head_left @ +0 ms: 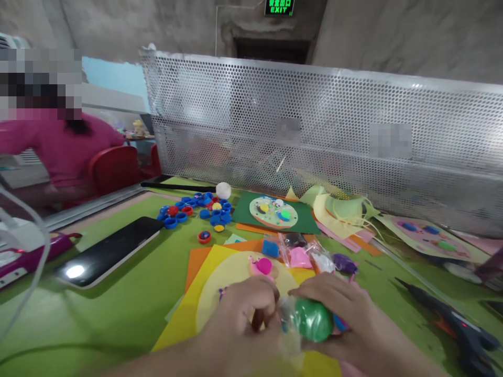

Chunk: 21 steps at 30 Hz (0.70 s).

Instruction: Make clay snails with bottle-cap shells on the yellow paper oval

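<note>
A lump of green modelling clay in a clear plastic bag [313, 320] is between my two hands. My right hand [346, 309] wraps round it from the right, with something blue just behind the lump. With fingers curled, my left hand [249, 309] pinches the loose, crinkled end of the bag. Underneath lie a yellow sheet [184, 314] and a pale yellow paper circle [210, 277]. A pink clay snail [262, 266] sits on the circle, and a small dark purple piece [222, 293] shows beside my left hand.
Bagged clay in pink [299, 257], blue [270, 248] and purple [346, 263] lies beyond my hands. Bottle caps [204, 204], a phone [112, 251] and a power strip [35, 262] are left. A glue gun [451, 319] lies right. A perforated metal screen [314, 115] borders the table; a person in pink [66, 141] sits beyond.
</note>
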Each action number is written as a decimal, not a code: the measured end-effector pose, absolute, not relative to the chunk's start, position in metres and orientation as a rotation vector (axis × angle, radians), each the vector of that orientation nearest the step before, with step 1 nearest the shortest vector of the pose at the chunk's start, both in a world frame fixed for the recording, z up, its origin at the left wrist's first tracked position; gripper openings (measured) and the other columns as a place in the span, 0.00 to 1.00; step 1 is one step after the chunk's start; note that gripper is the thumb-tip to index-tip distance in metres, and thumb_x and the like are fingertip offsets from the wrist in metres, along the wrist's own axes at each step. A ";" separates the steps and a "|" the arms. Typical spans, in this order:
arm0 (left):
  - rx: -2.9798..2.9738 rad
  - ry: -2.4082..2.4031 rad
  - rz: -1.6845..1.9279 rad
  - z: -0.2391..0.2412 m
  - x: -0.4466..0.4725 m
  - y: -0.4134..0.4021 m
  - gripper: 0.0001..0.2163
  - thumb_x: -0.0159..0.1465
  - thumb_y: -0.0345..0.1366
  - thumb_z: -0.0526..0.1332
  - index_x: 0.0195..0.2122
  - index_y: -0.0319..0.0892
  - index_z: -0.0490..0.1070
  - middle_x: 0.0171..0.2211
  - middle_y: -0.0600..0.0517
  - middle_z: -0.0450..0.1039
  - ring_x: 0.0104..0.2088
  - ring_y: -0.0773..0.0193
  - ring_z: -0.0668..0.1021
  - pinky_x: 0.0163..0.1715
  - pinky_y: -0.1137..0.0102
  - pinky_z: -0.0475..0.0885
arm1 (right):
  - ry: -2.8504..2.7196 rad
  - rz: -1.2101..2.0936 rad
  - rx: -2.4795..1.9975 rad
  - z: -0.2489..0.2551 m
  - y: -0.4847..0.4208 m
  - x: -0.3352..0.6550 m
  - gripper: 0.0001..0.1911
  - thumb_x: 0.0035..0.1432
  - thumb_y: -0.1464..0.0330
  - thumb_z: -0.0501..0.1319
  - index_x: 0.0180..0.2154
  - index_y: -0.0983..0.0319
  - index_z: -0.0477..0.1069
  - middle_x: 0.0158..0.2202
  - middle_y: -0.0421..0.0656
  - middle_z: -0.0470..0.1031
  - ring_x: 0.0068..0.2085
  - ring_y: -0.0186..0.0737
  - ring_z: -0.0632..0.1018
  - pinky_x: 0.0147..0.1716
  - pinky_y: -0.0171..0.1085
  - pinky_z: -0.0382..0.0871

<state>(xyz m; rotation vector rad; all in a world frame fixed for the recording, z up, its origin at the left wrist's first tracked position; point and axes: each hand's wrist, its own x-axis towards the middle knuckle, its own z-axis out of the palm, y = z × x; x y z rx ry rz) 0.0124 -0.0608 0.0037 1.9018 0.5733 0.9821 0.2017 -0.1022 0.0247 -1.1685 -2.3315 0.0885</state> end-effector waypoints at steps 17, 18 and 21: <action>2.212 0.639 1.178 -0.001 -0.003 -0.043 0.27 0.60 0.31 0.60 0.55 0.56 0.48 0.33 0.60 0.77 0.42 0.62 0.75 0.48 0.63 0.65 | -2.195 0.191 -1.489 0.021 -0.107 0.199 0.18 0.51 0.76 0.59 0.43 0.55 0.62 0.38 0.38 0.73 0.37 0.34 0.74 0.33 0.31 0.70; 2.211 0.654 1.126 0.000 -0.003 -0.042 0.30 0.59 0.32 0.60 0.58 0.57 0.45 0.35 0.59 0.77 0.44 0.62 0.75 0.48 0.63 0.65 | -2.178 0.202 -1.526 0.021 -0.107 0.199 0.17 0.52 0.75 0.58 0.43 0.55 0.62 0.37 0.38 0.73 0.36 0.34 0.74 0.32 0.31 0.69; 2.211 0.663 1.007 0.003 -0.005 -0.036 0.35 0.59 0.35 0.62 0.61 0.56 0.40 0.39 0.57 0.77 0.47 0.61 0.73 0.48 0.63 0.65 | -2.139 0.210 -1.612 0.020 -0.107 0.200 0.15 0.54 0.71 0.58 0.43 0.54 0.62 0.37 0.38 0.72 0.34 0.34 0.74 0.29 0.31 0.68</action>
